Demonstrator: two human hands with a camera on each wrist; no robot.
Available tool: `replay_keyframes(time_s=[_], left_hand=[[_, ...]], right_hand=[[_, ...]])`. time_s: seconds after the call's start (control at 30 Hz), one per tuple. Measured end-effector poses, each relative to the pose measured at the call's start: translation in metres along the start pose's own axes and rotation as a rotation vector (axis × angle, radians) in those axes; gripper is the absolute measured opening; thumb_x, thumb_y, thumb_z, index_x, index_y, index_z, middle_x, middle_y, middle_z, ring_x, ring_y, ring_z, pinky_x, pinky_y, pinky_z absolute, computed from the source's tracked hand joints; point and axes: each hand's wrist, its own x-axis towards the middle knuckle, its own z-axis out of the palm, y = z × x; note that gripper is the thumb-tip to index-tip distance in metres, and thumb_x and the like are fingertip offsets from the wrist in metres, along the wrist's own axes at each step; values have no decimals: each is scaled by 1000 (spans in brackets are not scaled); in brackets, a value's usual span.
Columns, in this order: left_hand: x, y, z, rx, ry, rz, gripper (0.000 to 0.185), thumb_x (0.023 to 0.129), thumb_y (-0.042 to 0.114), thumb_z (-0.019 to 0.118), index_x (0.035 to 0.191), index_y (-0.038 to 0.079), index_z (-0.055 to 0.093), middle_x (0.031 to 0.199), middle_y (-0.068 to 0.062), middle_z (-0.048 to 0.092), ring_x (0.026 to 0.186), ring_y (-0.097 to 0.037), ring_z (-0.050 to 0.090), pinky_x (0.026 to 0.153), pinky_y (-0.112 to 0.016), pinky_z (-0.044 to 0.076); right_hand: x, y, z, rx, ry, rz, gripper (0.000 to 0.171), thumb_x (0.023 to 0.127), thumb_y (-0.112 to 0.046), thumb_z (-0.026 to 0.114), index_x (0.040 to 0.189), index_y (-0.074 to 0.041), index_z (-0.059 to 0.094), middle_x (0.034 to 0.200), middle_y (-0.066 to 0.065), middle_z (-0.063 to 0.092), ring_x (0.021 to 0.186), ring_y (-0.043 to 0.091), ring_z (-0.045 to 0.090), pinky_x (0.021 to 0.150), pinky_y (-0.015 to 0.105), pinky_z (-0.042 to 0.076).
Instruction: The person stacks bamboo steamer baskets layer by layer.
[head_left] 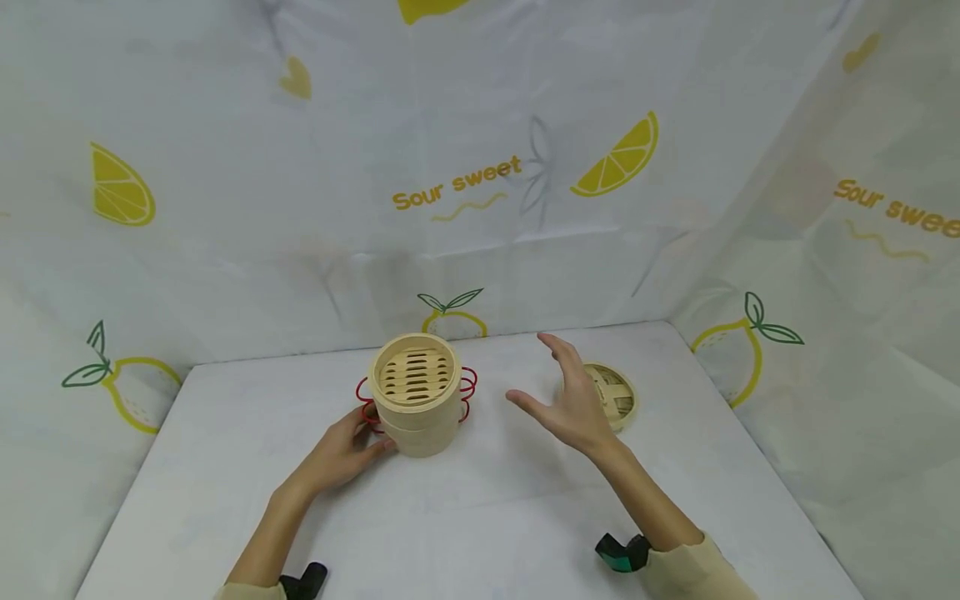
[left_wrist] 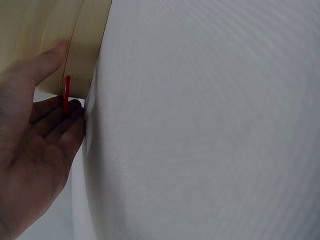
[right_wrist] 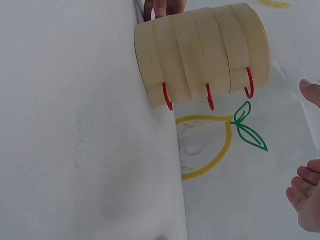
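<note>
Pale bamboo steamer stack (head_left: pixel 422 437), upright, left of centre on the white tabletop (head_left: pixel 480 525); three tiers, going by the red loop handles (right_wrist: pixel 210 97) down the right side. Slatted floor (head_left: pixel 416 375) of the top tier uncovered. Woven bamboo lid (head_left: pixel 620 387) on the tabletop to the right, well apart from the stack, partly hidden behind the right hand (head_left: pixel 572 412). Left hand (head_left: pixel 337 454) curled round the stack's low left side, thumb on the wall, fingers by a red loop. Right hand with thumb and fingers spread apart, holding nothing; cannot tell how high above the tabletop.

Step in hand, as judged: steadying the stack. Worth bracing low, near the bottom joint, with light pressure so as not to shear one tier off the next. Mind the loops: apt to snag a fingertip. Best to check tier edges by sight along the wall and press evenly; lopsided force could tip the stack.
</note>
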Motion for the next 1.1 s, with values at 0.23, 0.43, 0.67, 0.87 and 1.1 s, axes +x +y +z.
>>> replay_keyframes(time_s=[0.23, 0.43, 0.67, 0.87, 1.1], left_hand=[[-1, 2, -1, -24, -1, 0, 69, 99, 32, 83, 153, 0, 55, 141, -15, 70, 140, -29, 65, 121, -54, 53], [-1, 3, -2, -38, -2, 2, 67, 98, 33, 83, 151, 2, 57, 138, -11, 71, 139, -33, 65, 121, -54, 53], [0, 3, -2, -30, -2, -3, 67, 99, 31, 83, 153, 2, 56, 140, -10, 71, 140, -33, 64, 122, -54, 52], [-2, 2, -2, -34, -12, -5, 67, 99, 34, 82, 152, 3, 56, 141, -10, 70, 142, -35, 63, 122, -55, 52], [-2, 4, -2, -39, -9, -6, 66, 99, 32, 82, 152, 3, 56, 141, -11, 70, 141, -32, 64, 122, -54, 52]], right_hand=[[-8, 16, -17, 0, 19, 30, 95, 83, -24, 95, 163, -9, 45, 163, 18, 50, 143, 46, 54, 115, 69, 51], [-12, 30, -29, -3, 64, -4, 88, 84, -17, 92, 159, -4, 48, 159, 23, 53, 138, 49, 55, 111, 72, 50], [-14, 53, -38, -36, 104, -14, 80, 86, -6, 90, 153, 10, 49, 155, 31, 55, 140, 53, 55, 120, 54, 50], [-19, 75, -41, -46, 124, -3, 73, 85, 0, 88, 148, 14, 52, 151, 33, 58, 138, 52, 56, 117, 7, 39], [-25, 90, -44, -86, 128, -5, 60, 90, -3, 85, 140, 16, 57, 145, 33, 62, 137, 53, 58, 117, 9, 41]])
